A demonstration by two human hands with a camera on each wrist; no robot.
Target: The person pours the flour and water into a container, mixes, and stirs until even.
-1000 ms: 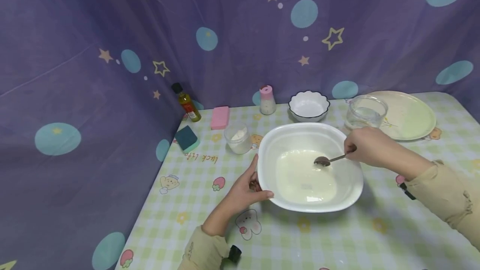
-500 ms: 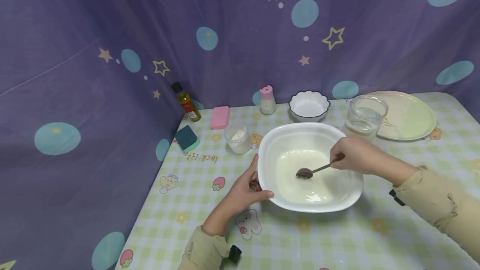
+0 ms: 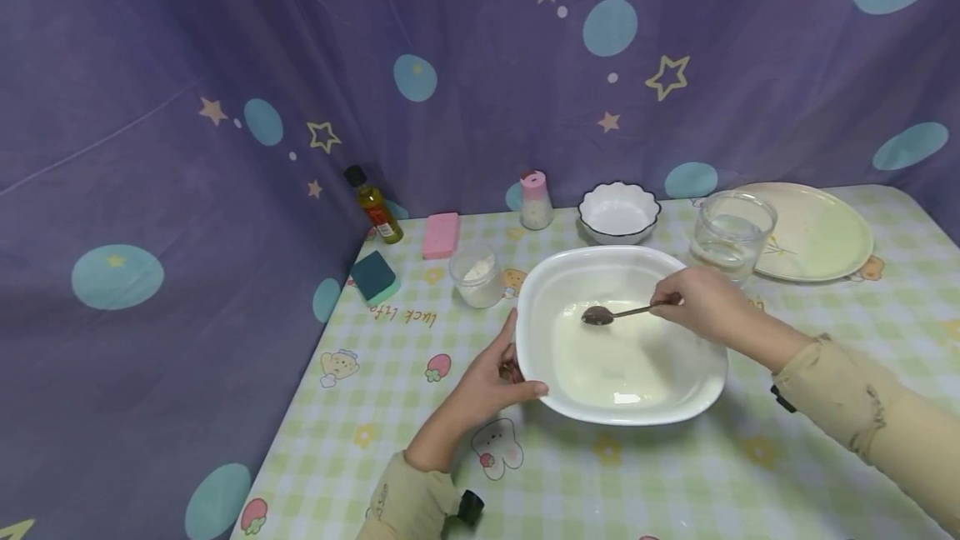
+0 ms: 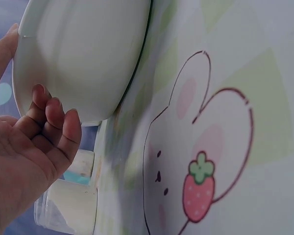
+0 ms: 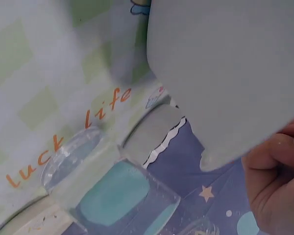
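A large white basin (image 3: pixel 551 282) stands on the table with pale, milky liquid (image 3: pixel 607 357) in its bottom. My left hand (image 3: pixel 483 382) grips the basin's left side, thumb over the rim. The left wrist view shows the curled fingers (image 4: pixel 54 117) against the basin's outer wall (image 4: pixel 83 54). Above the basin's right side, my right hand (image 3: pixel 701 302) pinches the handle of a small dark metal spoon (image 3: pixel 598 316). The spoon's bowl is in the liquid near the basin's far side. In the right wrist view, the basin wall (image 5: pixel 225 83) hides the spoon.
Behind the basin are a jar of white powder (image 3: pixel 480 277), a pink-topped shaker (image 3: pixel 536 202), a scalloped bowl (image 3: pixel 617 213), a glass container of clear liquid (image 3: pixel 731 232) and a plate (image 3: pixel 817 232). Further left lie an oil bottle (image 3: pixel 377 211), pink block (image 3: pixel 441 236) and sponge (image 3: pixel 373 277).
My right hand has moved left with the spoon, whose bowl swept left and toward me, then away to the basin's far side. The left hand and basin have stayed put.
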